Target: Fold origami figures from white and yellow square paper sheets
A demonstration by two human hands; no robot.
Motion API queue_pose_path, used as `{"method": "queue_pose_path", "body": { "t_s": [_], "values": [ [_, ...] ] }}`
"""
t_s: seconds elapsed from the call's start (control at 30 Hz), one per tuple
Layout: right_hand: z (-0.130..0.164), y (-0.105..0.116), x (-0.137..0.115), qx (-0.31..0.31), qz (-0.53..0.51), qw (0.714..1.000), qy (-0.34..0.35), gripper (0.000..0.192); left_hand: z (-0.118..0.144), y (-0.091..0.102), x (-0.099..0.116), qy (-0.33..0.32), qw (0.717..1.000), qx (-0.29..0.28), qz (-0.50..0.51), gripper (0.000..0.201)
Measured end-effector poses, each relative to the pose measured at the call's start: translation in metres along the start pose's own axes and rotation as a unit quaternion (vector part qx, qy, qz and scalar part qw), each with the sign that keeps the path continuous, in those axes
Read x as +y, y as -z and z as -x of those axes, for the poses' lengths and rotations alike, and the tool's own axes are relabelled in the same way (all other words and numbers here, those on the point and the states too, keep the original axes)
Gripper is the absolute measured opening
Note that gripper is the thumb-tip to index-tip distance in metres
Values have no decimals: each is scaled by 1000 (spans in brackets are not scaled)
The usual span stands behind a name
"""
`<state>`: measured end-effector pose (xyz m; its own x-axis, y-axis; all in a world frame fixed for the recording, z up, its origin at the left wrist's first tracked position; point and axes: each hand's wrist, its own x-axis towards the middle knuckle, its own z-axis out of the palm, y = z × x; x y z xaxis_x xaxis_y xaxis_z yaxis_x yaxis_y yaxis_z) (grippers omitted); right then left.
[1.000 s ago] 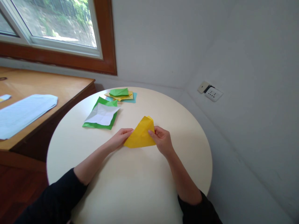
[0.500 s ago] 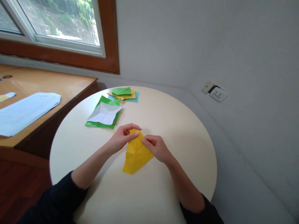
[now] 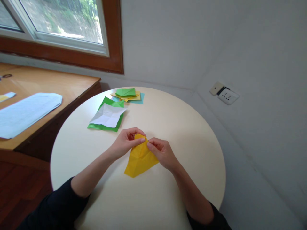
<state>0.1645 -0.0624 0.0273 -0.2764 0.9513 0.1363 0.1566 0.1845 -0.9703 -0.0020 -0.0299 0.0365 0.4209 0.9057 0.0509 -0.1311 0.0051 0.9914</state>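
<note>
A creased sheet of yellow paper (image 3: 140, 161) is held over the near middle of the round white table (image 3: 144, 204). My left hand (image 3: 128, 142) pinches its upper edge, thumb on top and fingers curled behind. Close beside it, my right hand (image 3: 163, 152) grips the upper right edge between thumb and fingers. The two sets of fingertips nearly meet at the top of the sheet. Its lower part spreads towards me, with fold lines showing.
Farther back lie a white sheet (image 3: 107, 115) on a green sheet (image 3: 103, 127), and a small stack topped by folded green paper (image 3: 126, 92). A wooden desk (image 3: 55, 81) with light blue papers (image 3: 31, 111) stands left. A wall socket (image 3: 227, 95) is at right.
My left thumb has slid slightly right along the paper's top, closer to my right fingers. The sheet has turned a little, its lower corner shifting left.
</note>
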Motion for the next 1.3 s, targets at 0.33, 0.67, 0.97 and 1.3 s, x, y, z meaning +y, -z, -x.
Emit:
{"method": "queue_pose_path", "body": {
  "t_s": [0.33,0.67,0.97,1.3],
  "values": [
    [1,-3,-9,86,63,991,76,16,1,-3,1,14,1000,-11,10,24],
    [3,-4,-8,127,123,974,139,14,1,-4,-2,41,998,-27,48,33],
    [-1,1,5,208,53,960,178,5,-4,0,-7,-34,982,-68,-172,22],
    [-7,19,12,200,274,906,255,12,-11,14,-25,-238,826,113,-498,7]
  ]
}}
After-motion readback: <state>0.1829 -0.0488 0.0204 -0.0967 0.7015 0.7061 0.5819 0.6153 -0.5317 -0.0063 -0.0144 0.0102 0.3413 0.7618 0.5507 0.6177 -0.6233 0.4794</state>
